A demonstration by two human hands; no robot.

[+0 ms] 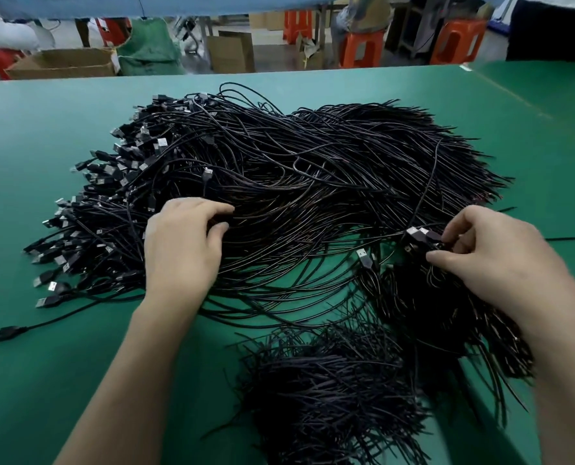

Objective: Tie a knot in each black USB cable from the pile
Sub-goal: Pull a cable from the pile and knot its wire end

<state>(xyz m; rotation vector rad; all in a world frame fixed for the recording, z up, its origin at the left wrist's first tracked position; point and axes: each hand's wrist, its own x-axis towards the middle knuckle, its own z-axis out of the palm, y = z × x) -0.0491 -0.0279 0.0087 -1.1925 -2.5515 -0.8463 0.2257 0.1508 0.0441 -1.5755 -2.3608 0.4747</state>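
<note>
Many cables (447,330) under your R wrist are blurred, part-hidden; R hand (501,263) fingers pinch plugs (420,234); L hand (182,250) thumb & index pinch strands of pile (313,169).

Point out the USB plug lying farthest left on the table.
The lone USB plug at the near left, on bare green table, cable trailing to the pile. The others crowd the pile's edge or sit in the right hand.

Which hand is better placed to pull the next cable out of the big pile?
Probably left. The left hand has its fingers curled into the pile, while the right hand is occupied pinching a bunch of plugs.
</note>
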